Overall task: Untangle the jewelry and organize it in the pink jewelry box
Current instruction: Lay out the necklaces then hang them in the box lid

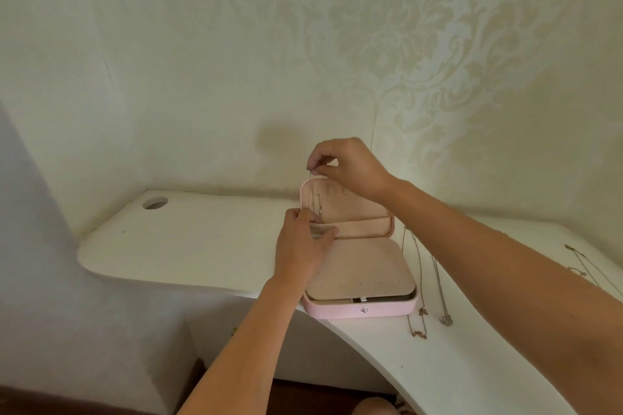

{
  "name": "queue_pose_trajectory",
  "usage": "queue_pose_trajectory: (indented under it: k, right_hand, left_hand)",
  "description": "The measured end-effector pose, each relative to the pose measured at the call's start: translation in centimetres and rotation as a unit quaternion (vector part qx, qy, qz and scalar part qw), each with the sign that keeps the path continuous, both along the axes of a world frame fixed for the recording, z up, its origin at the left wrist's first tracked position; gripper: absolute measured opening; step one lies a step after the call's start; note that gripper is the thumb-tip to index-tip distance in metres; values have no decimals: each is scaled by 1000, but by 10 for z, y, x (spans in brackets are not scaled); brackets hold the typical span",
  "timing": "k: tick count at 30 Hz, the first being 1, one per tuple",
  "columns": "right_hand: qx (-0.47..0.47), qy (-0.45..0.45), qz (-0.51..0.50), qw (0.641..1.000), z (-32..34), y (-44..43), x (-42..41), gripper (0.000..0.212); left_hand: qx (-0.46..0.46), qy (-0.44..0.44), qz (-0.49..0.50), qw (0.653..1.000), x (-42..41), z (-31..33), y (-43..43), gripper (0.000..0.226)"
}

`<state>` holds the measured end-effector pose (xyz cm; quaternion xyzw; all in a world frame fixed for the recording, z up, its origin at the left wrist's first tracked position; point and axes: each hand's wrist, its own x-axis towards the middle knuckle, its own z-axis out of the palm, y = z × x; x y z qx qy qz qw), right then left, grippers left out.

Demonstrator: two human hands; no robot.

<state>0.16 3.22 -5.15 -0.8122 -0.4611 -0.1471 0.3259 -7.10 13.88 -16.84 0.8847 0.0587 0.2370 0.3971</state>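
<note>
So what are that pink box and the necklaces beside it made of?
The pink jewelry box looks like faux leather or a similar smooth covering, matte with a faint sheen, and it is lined in what seems a soft suede-like fabric. I can't be sure of either. The necklaces look like thin metal chain, some gold-toned and one silvery, glinting slightly.

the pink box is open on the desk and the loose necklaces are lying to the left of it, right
No. The head view shows the loose necklaces lying to the right of the pink box, not the left. The box is indeed open on the desk.
</note>
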Motion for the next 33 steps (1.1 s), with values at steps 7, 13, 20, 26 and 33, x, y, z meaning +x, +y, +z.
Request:
queue_pose_trajectory:
  k: [7, 13, 20, 26, 33]
  right_hand:
    - [-89, -171, -29, 981, -23, -2, 4, 9]
    - [-120, -310, -10, 943, -29, 3, 6, 14]
    - [-143, -281, -43, 948, -36, 0, 12, 24]
    - [-98, -174, -32, 979, -31, -3, 16, 17]
    - [-155, 29, -67, 985, -8, 2, 16, 33]
  left_hand:
    - [0, 0, -3, 1000, 0, 0, 1, 32]
    - [0, -1, -4, 1000, 1, -1, 2, 33]
    - [1, -3, -11, 1000, -1, -1, 2, 31]
    - [-6, -2, -15, 1000, -1, -1, 2, 29]
    - [-14, -3, -18, 1000, 0, -1, 2, 28]
